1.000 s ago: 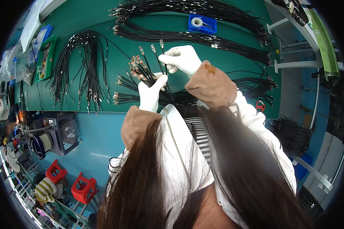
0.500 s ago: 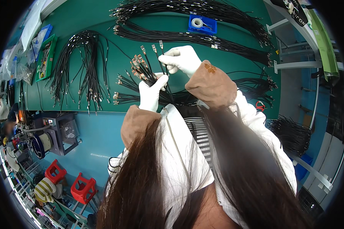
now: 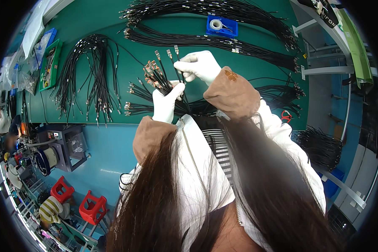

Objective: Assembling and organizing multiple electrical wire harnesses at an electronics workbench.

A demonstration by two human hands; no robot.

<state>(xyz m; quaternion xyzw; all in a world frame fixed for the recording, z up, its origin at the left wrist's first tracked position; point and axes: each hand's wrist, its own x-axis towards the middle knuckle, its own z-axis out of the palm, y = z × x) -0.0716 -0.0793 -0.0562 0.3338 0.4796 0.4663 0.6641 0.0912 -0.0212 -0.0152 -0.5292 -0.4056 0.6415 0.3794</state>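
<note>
My left hand, in a white glove, is closed round a bunch of black cables with copper-coloured and silver connectors at their ends. Its thumb lies across the bunch. My right hand, gloved too, pinches one black cable just below its silver connector. Two more connector ends stand up beside it, apart from the rest of the bunch. Under and behind my left hand, more cable ends lie on the green table.
Long cable bundles curve across the back, beside a blue tray with a white tape roll. Another cable bundle lies left, near a green bin. Red-handled pliers lie at right. Red stools stand on the floor, lower left.
</note>
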